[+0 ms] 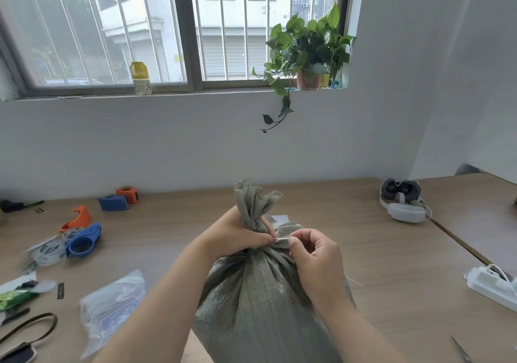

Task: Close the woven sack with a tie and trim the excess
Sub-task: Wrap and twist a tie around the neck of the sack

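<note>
A grey-green woven sack [260,301] stands full on the wooden table [386,250], its mouth gathered into a bunched neck [253,200]. My left hand [237,234] is clenched around that neck just under the ruffled top. My right hand [316,256] pinches a thin white tie [281,240] against the neck, right beside my left thumb. A loose end of the tie [355,281] sticks out to the right behind my right wrist. The tips of a pair of scissors [461,350] lie at the lower right.
Tape dispensers in blue [84,241] and orange [77,218] lie at the left, with a clear plastic bag [112,306] nearer. A headset [402,203] and a white power strip [492,284] sit at the right. A potted plant [307,55] stands on the windowsill.
</note>
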Tool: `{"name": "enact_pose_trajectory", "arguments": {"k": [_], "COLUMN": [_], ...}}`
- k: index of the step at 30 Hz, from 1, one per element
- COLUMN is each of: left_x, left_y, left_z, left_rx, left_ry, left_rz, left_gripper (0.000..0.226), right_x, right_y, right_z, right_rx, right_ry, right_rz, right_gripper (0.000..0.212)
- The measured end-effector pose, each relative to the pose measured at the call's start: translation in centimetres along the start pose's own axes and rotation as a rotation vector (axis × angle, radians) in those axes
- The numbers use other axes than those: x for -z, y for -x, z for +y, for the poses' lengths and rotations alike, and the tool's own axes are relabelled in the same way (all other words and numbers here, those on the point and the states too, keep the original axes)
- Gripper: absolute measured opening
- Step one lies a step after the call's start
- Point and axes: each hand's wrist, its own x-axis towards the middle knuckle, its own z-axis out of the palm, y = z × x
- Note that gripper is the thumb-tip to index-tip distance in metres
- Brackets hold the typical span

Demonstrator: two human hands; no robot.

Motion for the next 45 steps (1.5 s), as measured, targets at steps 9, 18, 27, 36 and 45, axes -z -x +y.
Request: {"name": "enact_pose_trajectory", "arguments": {"k": [9, 18, 27, 36, 45], "left_x": [0.3, 0.0, 0.3, -0.3, 0.4], "left_y": [-0.2, -0.4, 0.0, 0.0, 0.6], "left_z": [-1.1, -1.0, -2.2, -1.5, -1.2], "left_rx": [0.007, -0.031, -0.021, -0.039, -0.032], "left_ry": [0.025, 0.058, 0.094, 0.052, 0.213], "left_rz": [0.062, 0.048, 0.037, -0.008, -0.109], "left_gripper": [0.006, 0.008, 0.007, 0.007, 0.022], "right_x": [0.2, -0.1, 0.9, 0.9, 0.5], "right_y": [-1.4, -3.3, -3.6, -4.4, -4.9], "right_z": [-0.4, -1.7, -1.4, -3.4, -2.1], "right_rx": [-0.121, 0.229, 0.191, 0.190, 0.370], "right_ry": [0.134, 0.640, 0.608, 0.853, 0.953], "right_rz": [-0.109, -0.307, -0.358, -0.550, -0.708], "right_gripper": [0.009, 0.009, 0.036, 0.024, 0.021]}}
